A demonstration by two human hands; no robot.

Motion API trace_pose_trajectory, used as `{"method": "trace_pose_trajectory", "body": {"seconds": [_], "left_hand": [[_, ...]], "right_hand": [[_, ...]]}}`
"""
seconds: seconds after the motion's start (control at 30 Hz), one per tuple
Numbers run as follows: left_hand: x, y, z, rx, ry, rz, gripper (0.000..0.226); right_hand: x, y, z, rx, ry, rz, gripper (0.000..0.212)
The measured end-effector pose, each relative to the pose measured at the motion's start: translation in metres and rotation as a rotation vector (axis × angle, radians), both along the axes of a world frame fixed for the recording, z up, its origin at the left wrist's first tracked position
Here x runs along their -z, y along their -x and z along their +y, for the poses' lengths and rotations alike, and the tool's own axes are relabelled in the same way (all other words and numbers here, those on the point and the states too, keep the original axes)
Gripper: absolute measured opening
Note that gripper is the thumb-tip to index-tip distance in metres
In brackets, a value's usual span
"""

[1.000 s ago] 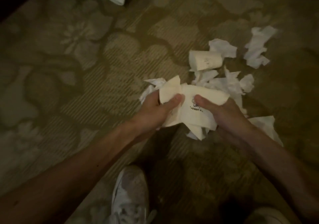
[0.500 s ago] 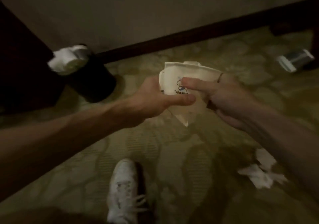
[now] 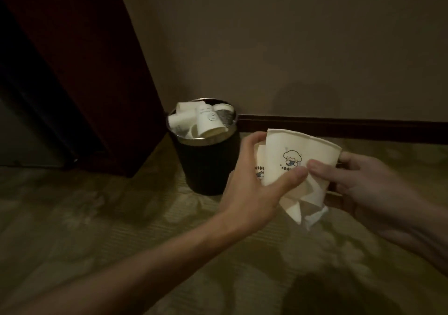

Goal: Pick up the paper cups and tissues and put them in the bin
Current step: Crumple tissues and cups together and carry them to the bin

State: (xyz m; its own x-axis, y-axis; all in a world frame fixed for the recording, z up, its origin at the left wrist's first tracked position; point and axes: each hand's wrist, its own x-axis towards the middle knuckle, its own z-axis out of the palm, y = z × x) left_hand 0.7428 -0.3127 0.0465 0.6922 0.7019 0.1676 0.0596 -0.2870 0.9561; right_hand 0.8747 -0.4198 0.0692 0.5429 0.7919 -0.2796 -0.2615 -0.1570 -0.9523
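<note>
load: bundle of flattened cream paper cups with a blue cartoon-dog print (image 3: 300,159), held in the air to the right of the bin, not over its mouth yet.
left hand (image 3: 254,181): fingers curled round the bundle's left edge, thumb pressed across the front.
right hand (image 3: 358,183): thumb pinching the front face, fingers behind the right edge.
target: round black bin with a metal rim (image 3: 206,169), on the patterned olive carpet (image 3: 97,217), tucked in the corner between the dark red-brown cabinet side (image 3: 84,72) and the beige wall (image 3: 291,47).
bin fill: white paper cups (image 3: 208,123) heaped up to the rim, some poking above it.
risk 1: overflow. No headroom, so a flat bundle dropped on the heap will likely slide off onto the carpet or knock a top cup out.
risk 2: shedding. A pale loose piece (image 3: 315,214) hangs under the bundle. It looks like tissue and neither thumb clamps it, so it could drop out on the way across.
risk 3: uneven release. It's a two-hand hold; if one hand lets go first, the stack fans out and parts miss the mouth.
risk 4: tip. Pushing down off-centre to compact the heap could rock the bin, which looks light.
fix: centre over the mouth, set down low, press straight down, let go with both hands together.
</note>
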Motion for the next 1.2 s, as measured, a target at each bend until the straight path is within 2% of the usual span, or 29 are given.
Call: {"method": "trace_pose_trajectory", "body": {"seconds": [0.13, 0.17, 0.33, 0.43, 0.53, 0.63, 0.7, 0.83, 1.0, 1.13, 1.2], "left_hand": [[-0.002, 0.028, 0.089, -0.003, 0.057, -0.063, 0.028], [-0.005, 0.032, 0.110, -0.016, 0.055, -0.071, 0.026], [-0.037, 0.038, 0.225, -0.187, -0.082, -0.193, 0.046], [-0.044, 0.041, 0.288, -0.345, -0.230, -0.159, 0.055], [-0.035, 0.036, 0.330, -0.386, -0.360, -0.094, 0.059], [-0.019, 0.021, 0.350, -0.338, -0.417, -0.057, 0.064], [-0.004, 0.008, 0.357, -0.298, -0.422, -0.031, 0.069], [0.024, -0.012, 0.364, -0.272, -0.433, 0.030, 0.060], [0.032, -0.021, 0.373, -0.265, -0.399, 0.092, 0.058], [0.035, -0.031, 0.376, -0.215, -0.419, 0.190, 0.061], [0.036, -0.038, 0.375, -0.204, -0.460, 0.250, 0.063]], "right_hand": [[-0.002, 0.027, 0.092, 0.022, -0.038, -0.050, 0.026], [-0.006, 0.032, 0.113, 0.023, -0.044, -0.075, 0.024], [-0.033, 0.028, 0.213, 0.085, -0.105, -0.236, 0.026], [-0.043, 0.013, 0.270, 0.173, -0.108, -0.494, 0.031], [-0.044, -0.001, 0.320, 0.238, -0.133, -0.783, 0.034], [-0.035, -0.016, 0.358, 0.261, -0.139, -0.929, 0.051], [-0.025, -0.022, 0.375, 0.218, -0.132, -0.971, 0.056], [0.011, -0.043, 0.386, 0.142, 0.008, -1.075, 0.044], [0.037, -0.069, 0.381, -0.121, 0.327, -1.048, 0.041], [0.031, -0.076, 0.378, -0.201, 0.401, -1.187, 0.029], [0.031, -0.076, 0.379, -0.234, 0.426, -1.186, 0.032]]}}
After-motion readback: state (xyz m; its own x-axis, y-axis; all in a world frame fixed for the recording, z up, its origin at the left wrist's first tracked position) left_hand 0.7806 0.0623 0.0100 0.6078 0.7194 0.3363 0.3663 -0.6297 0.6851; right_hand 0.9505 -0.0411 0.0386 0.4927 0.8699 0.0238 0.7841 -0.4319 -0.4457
